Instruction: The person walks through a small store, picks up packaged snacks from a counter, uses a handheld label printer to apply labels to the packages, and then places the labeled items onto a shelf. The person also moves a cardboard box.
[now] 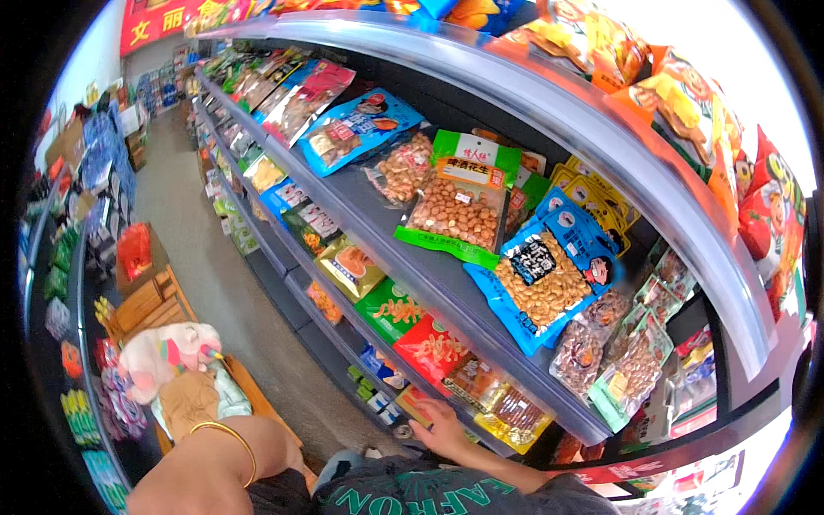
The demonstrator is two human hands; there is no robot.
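My right hand [444,432] reaches low to the front of a lower shelf, its fingers stretched out beside a small orange packet [414,403]. Whether the fingertips press on that packet is hard to tell. Just right of the hand lie a brown snack pack [474,383] and a gold snack pack [513,421]. My left arm is bent at the lower left, with a gold bangle [251,459] round it. The fingers of my left hand [184,485] do not show. A red snack pack [431,345] and a green snack pack [390,311] lie farther along the same shelf.
On the shelf above lie a green-edged peanut bag [459,206], blue nut bags [549,275] and clear nut bags [592,343]. Orange snack bags [687,112] fill the top. Left, a wooden chair [159,300] and a white plush toy [167,356] stand by the aisle floor [184,206].
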